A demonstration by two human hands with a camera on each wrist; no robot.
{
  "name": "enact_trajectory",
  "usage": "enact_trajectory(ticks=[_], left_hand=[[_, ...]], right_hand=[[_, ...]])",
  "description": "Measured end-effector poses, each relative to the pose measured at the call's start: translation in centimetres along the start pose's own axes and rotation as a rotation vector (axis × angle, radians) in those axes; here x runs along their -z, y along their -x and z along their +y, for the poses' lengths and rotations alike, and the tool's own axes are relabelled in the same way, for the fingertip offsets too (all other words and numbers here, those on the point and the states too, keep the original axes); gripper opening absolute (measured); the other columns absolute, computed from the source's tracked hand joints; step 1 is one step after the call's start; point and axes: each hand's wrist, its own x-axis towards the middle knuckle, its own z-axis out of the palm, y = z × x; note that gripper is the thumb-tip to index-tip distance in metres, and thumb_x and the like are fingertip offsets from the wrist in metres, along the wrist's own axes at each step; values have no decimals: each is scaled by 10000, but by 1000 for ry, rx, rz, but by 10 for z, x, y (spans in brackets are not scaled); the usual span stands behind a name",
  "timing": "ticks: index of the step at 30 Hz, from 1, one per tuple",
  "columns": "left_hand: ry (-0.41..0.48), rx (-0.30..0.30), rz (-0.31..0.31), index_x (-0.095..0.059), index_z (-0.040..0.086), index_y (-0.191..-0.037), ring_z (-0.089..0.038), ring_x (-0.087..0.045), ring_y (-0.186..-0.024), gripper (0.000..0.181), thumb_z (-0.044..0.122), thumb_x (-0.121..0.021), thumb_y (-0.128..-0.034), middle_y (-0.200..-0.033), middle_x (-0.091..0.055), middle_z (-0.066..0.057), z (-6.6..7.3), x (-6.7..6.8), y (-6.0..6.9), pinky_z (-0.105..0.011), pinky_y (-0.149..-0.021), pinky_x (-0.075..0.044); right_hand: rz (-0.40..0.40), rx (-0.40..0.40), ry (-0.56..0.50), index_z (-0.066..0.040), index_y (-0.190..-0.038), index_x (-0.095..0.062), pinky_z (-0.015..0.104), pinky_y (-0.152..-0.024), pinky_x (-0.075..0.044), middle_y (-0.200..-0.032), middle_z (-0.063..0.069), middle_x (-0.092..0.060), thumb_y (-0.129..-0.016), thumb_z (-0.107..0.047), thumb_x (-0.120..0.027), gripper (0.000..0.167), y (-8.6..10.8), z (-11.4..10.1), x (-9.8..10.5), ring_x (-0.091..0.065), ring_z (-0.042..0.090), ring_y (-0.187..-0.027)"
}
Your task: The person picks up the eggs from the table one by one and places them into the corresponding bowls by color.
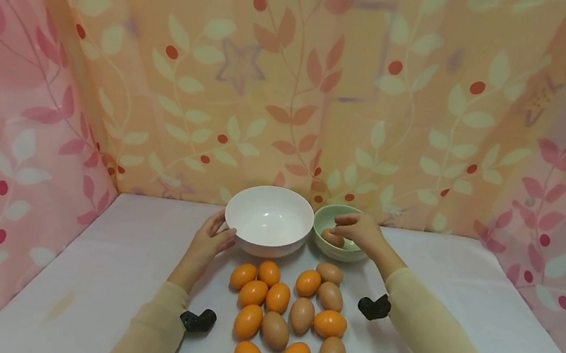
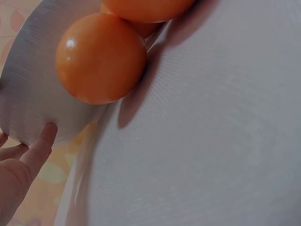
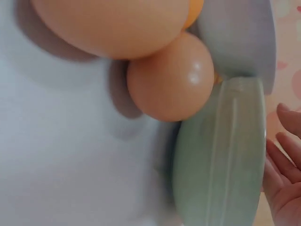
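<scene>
My left hand [image 1: 210, 240] rests against the left side of a white bowl [image 1: 264, 250], its thumb and fingertips on the outer wall, as the left wrist view also shows. Inside the smaller green bowl [image 1: 340, 253] lies a brown egg [image 1: 333, 238]. My right hand [image 1: 362, 233] is over that bowl, fingertips just above the egg; in the right wrist view the fingers [image 3: 282, 160] look loosely spread beyond the green rim, with no egg seen between them. The white bowl's visible inside holds nothing.
Several orange eggs [image 1: 252, 294] and brown eggs [image 1: 302, 315] lie loose on the white tablecloth [image 1: 98, 289] in front of the bowls. Patterned cloth [image 1: 296, 82] hangs behind and at both sides. The two bowls stand side by side near the back edge.
</scene>
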Motion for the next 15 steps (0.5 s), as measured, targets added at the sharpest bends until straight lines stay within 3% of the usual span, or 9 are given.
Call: enact_trajectory(ticks=[5, 15], left_hand=[[2, -8, -5, -252, 61, -1562, -375, -396, -1430, 660, 85, -581, -991, -1658, -207, -133, 1, 1, 0, -532, -1124, -428], [13, 6, -8, -243, 52, -1563, -381, -387, -1435, 669, 77, -583, -988, -1659, -196, -143, 0, 2, 1, -544, -1132, -415]], right_hand=[[44, 48, -72, 22, -1313, -618, 461, -1116, -456, -1332, 208, -632, -903, -213, -724, 484, 15, -5, 2, -562, 335, -1290], [40, 84, -164, -12, -1322, -618, 418, -1129, -443, -1350, 163, -635, -896, -252, -744, 506, 55, -19, 5, -566, 306, -1293]])
